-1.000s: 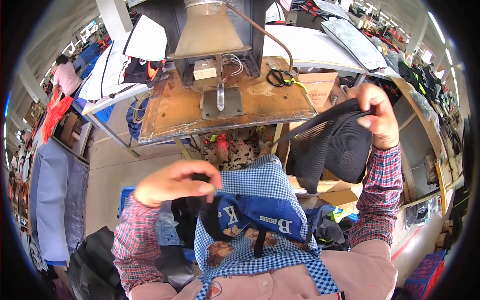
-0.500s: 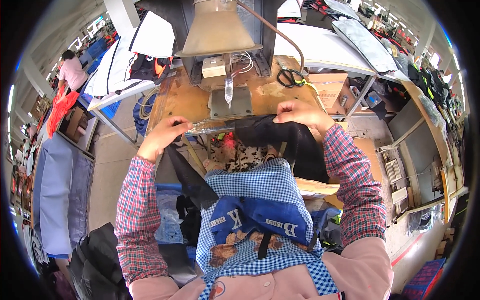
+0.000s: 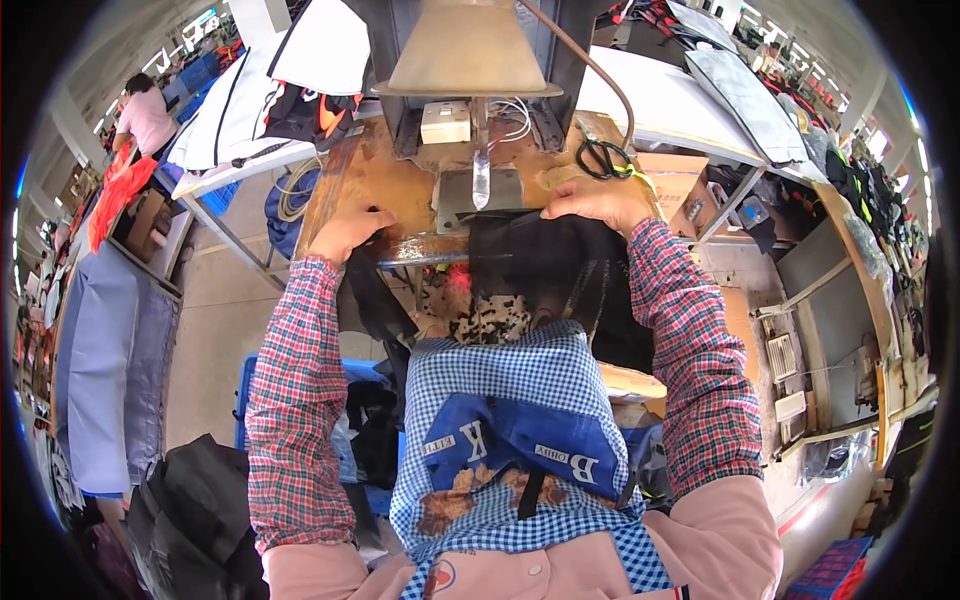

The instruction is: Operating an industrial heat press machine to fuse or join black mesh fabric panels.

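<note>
A bench machine with a cone-shaped beige hood (image 3: pixel 470 55) has an upright clear tip (image 3: pixel 481 185) pointing down over a grey metal plate (image 3: pixel 452 196). Black fabric (image 3: pixel 540 248) lies over the front edge of the wooden worktop (image 3: pixel 350 165), its far edge at the plate near the tip. My right hand (image 3: pixel 600 203) is closed on that far edge, right of the tip. On the left, my left hand (image 3: pixel 350 230) is closed at the worktop's front corner, with a black fabric strip (image 3: pixel 375 305) hanging under it; its fingertips are partly hidden.
Black-handled scissors (image 3: pixel 603 158) lie at the worktop's back right. A small cream box (image 3: pixel 445 122) sits behind the tip. White panels (image 3: pixel 650 95) cover the tables beyond. A blue crate (image 3: pixel 245 400) and dark sheeting (image 3: pixel 195 520) are on the floor at left. Far left, a person (image 3: pixel 148 120) stands.
Both hands have moved forward over the worktop. The black fabric's edge has come up from the worktop's front onto the plate, by the tip. My view has shifted slightly.
</note>
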